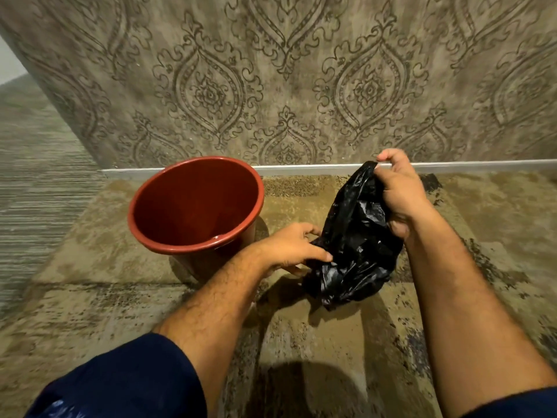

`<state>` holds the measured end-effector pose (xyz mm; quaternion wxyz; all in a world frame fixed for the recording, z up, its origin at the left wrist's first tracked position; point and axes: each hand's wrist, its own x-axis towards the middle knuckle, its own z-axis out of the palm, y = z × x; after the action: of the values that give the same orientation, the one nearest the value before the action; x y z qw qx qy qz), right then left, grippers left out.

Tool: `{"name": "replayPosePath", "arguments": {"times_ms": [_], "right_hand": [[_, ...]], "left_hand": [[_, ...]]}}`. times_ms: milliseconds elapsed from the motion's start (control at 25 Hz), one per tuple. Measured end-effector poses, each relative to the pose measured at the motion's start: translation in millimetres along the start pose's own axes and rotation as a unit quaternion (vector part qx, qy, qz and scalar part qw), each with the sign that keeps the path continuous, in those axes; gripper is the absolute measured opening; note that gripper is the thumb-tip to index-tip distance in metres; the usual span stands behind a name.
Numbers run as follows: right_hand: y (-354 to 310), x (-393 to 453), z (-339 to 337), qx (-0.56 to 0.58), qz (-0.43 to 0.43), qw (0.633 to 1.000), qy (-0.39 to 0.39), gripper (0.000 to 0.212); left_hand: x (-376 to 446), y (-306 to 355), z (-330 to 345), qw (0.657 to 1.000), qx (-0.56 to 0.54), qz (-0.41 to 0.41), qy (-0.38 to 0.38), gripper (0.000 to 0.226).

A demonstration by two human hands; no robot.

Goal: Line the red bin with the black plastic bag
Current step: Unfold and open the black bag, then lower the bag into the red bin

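The red bin (168, 230) stands upright and empty on the carpet, left of centre, close to the wall. To its right hangs the crumpled black plastic bag (355, 245), bunched up just above the floor. My right hand (398, 194) grips the bag's upper end, pinching it between thumb and fingers. My left hand (289, 248) holds the bag's lower left edge, right beside the bin's wall. The bag is outside the bin.
A wall with ornate patterned paper (286, 79) and a white skirting strip (301, 169) runs just behind the bin. The floor is mottled brown carpet (316, 342); grey striped carpet (33, 188) lies at the left.
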<state>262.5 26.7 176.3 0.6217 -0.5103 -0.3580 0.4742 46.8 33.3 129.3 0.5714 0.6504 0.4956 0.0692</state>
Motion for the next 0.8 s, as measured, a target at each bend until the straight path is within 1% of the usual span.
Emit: {"name": "replayPosePath", "arguments": {"times_ms": [40, 80, 160, 280, 320, 400, 440, 480, 640, 720, 800], "right_hand": [[-9.2, -0.6, 7.6, 0.004, -0.028, 1.000, -0.008, 0.040], [-19.0, -2.1, 15.5, 0.007, -0.054, 0.998, -0.017, 0.043], [-37.4, -5.2, 28.6, 0.002, -0.092, 0.995, -0.024, 0.044], [-62.2, -13.9, 44.4, -0.006, -0.128, 0.991, -0.026, 0.039], [-68.0, -15.8, 48.3, -0.010, -0.139, 0.990, -0.021, 0.038], [-77.4, -21.8, 54.9, -0.016, -0.164, 0.986, -0.016, 0.024], [-80.5, -24.1, 58.0, -0.016, -0.187, 0.982, -0.019, 0.017], [-82.6, -25.8, 61.4, -0.019, -0.217, 0.976, -0.027, 0.018], [-93.7, -39.2, 81.1, -0.088, -0.329, 0.938, -0.059, 0.048], [-94.4, -45.8, 90.2, -0.098, -0.361, 0.924, -0.079, 0.055], [-92.3, -51.8, 101.6, -0.091, -0.389, 0.912, -0.094, 0.057]], "left_hand": [[2.0, 2.6, -4.4, 0.999, -0.016, 0.005, 0.035, 0.039], [2.6, 8.5, -11.6, 0.997, -0.042, 0.011, 0.070, 0.027], [-0.9, 24.0, -35.9, 0.987, -0.090, 0.040, 0.129, 0.023], [-19.0, 48.6, -79.6, 0.967, -0.131, 0.116, 0.186, 0.016], [-29.4, 57.6, -92.2, 0.958, -0.132, 0.143, 0.210, 0.017], [-51.3, 76.0, -114.3, 0.937, -0.126, 0.184, 0.269, 0.029], [-62.4, 83.4, -124.6, 0.926, -0.128, 0.206, 0.291, 0.032], [-72.8, 89.7, -135.0, 0.915, -0.133, 0.227, 0.305, 0.031], [-106.3, 106.5, -168.2, 0.863, -0.146, 0.323, 0.361, 0.033], [-121.3, 116.8, -179.0, 0.828, -0.140, 0.375, 0.393, 0.039], [-135.5, 126.9, -189.4, 0.780, -0.099, 0.441, 0.433, 0.041]]}}
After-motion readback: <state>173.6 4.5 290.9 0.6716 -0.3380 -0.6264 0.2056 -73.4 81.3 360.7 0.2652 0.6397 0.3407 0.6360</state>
